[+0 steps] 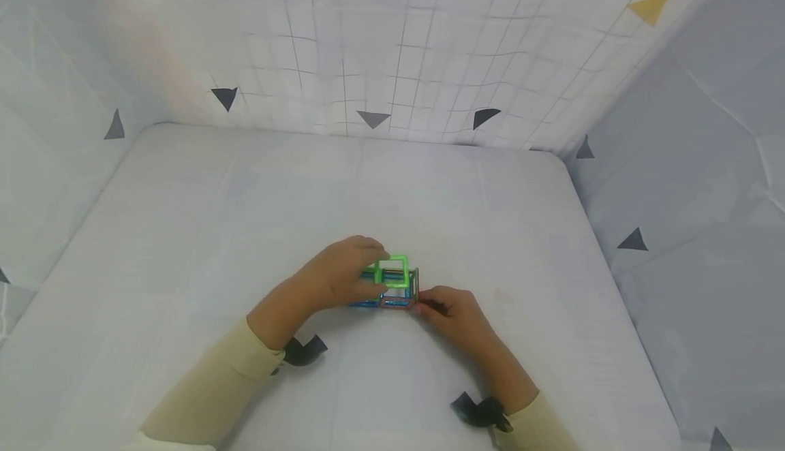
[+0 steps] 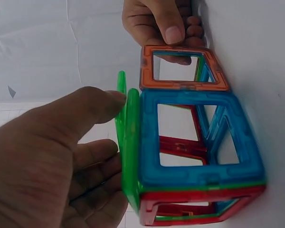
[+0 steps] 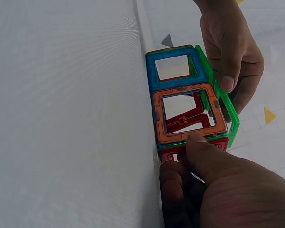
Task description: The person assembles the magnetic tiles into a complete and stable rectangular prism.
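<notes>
A row of two joined boxes made of see-through magnetic tiles stands on the table. Its near side shows a blue tile (image 2: 149, 137) and an orange tile (image 2: 185, 86), and red tiles (image 2: 180, 194) show at the end and inside. My left hand (image 1: 340, 274) pinches a green square magnetic tile (image 1: 406, 271) at one edge, thumb on one side, fingers on the other. That tile leans at a slant over the box with the orange side. Another green tile (image 2: 132, 137) covers the blue-sided box. My right hand (image 1: 456, 315) grips the structure's right end, thumb against the orange tile's edge.
The structure sits mid-table on a white tabletop (image 1: 294, 185). A white gridded sheet (image 1: 368, 42) with dark and yellow triangles rises behind it, and pale sheets (image 1: 693, 165) flank both sides. A black strap piece (image 1: 304, 351) sits at each wrist.
</notes>
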Available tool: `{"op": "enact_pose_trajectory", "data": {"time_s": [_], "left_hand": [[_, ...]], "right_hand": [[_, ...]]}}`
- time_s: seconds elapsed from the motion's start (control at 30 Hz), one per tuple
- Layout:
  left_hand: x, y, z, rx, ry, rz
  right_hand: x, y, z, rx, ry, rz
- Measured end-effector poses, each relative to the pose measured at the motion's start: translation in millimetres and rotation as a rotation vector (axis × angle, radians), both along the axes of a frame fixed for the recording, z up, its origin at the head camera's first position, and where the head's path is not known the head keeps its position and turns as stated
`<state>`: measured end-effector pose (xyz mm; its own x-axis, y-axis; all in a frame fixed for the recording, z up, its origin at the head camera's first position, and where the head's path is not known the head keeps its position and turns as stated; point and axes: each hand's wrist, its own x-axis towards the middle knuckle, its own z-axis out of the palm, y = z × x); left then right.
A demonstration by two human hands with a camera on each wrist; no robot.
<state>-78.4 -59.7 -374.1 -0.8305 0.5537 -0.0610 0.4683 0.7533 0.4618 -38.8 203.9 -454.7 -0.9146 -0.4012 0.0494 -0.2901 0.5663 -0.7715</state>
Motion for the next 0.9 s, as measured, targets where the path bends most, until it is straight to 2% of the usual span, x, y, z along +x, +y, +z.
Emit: {"op": "enact_pose_trajectory", "data": {"time_s": [0.23, 0.53, 0.9], "left_hand": [[1.8, 3.2, -1.5, 0.005, 0.049, -0.047], [5.1, 8.7, -3.5, 0.006, 0.041, -0.091], [7.4, 10.9, -1.1, 0.005, 0.040, -0.099]], "right_hand": [[-0.1, -0.3, -0.4, -0.005, 0.019, 0.003], [1.1, -0.7, 0.2, 0.004, 0.017, -0.002], [-0.4, 0.7, -0.6, 0.008, 0.021, 0.004]]}}
